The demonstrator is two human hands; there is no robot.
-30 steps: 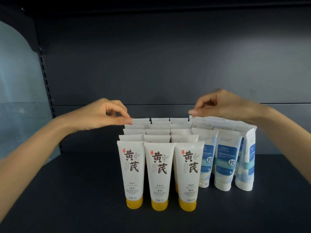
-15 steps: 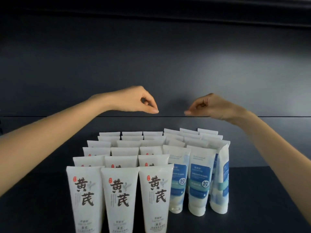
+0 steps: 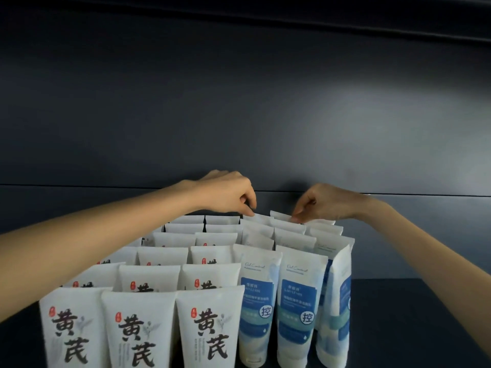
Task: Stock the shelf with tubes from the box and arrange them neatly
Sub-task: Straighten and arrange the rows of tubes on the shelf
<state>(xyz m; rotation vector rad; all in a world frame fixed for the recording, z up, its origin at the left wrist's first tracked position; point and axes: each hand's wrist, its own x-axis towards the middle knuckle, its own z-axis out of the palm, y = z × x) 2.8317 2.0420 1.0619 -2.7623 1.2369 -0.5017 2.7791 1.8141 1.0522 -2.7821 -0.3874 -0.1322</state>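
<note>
White tubes stand upright in rows on the dark shelf (image 3: 425, 328). On the left are tubes with black characters (image 3: 210, 328), in three columns several rows deep. To their right stand tubes with blue labels (image 3: 297, 309), also several rows deep. My left hand (image 3: 228, 193) reaches over to the back and pinches the top edge of a rear blue-label tube (image 3: 256, 218). My right hand (image 3: 322, 201) pinches the top of the neighbouring rear blue-label tube (image 3: 281, 216). The box is out of view.
The dark back wall (image 3: 244, 115) of the shelf stands right behind the last row. Bare shelf floor lies to the right of the blue-label tubes. The upper shelf edge (image 3: 345, 27) runs across the top.
Both hands have dropped from above the rows onto the rear blue-label tubes and pinched their tops. The view has moved closer and lower.
</note>
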